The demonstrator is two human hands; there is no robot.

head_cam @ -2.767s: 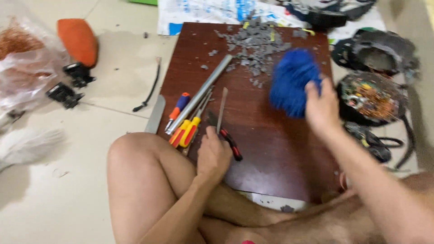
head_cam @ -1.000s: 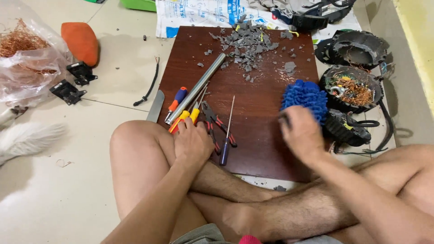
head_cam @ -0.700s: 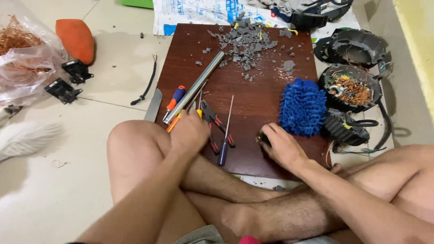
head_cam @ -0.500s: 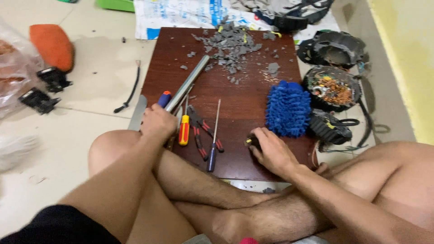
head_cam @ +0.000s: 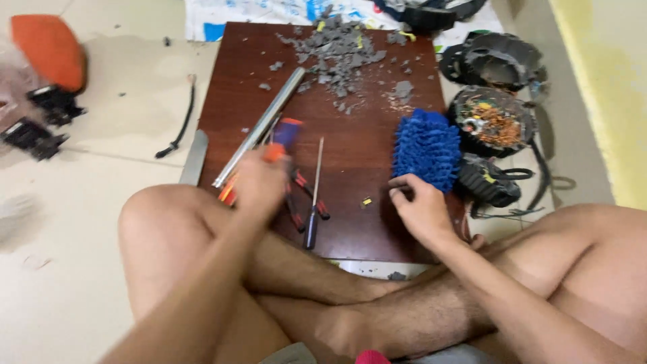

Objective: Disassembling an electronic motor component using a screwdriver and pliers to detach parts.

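Note:
My left hand (head_cam: 259,183), blurred by motion, grips an orange-and-blue-handled tool (head_cam: 284,133) over the left part of a dark red-brown board (head_cam: 360,101). My right hand (head_cam: 419,207) rests on the board's near right part with its fingertips pinched on a small dark piece (head_cam: 397,183). It sits just below a blue shaggy mitt (head_cam: 426,148). Between the hands lie a thin screwdriver (head_cam: 313,195) and red-and-black-handled pliers (head_cam: 301,191). A metal tube (head_cam: 259,128) lies diagonally beside my left hand.
Grey rubble (head_cam: 337,47) covers the board's far end. Right of the board sit a wound motor core (head_cam: 492,121), a black housing (head_cam: 502,61) and a black part (head_cam: 488,182). On the floor to the left are a metal strip (head_cam: 195,158), black cable (head_cam: 178,128) and orange object (head_cam: 50,47). My crossed legs are in front.
My right hand set the blue mitt down and dropped to the board's near edge. My left hand left the pliers and took up the orange-and-blue-handled tool.

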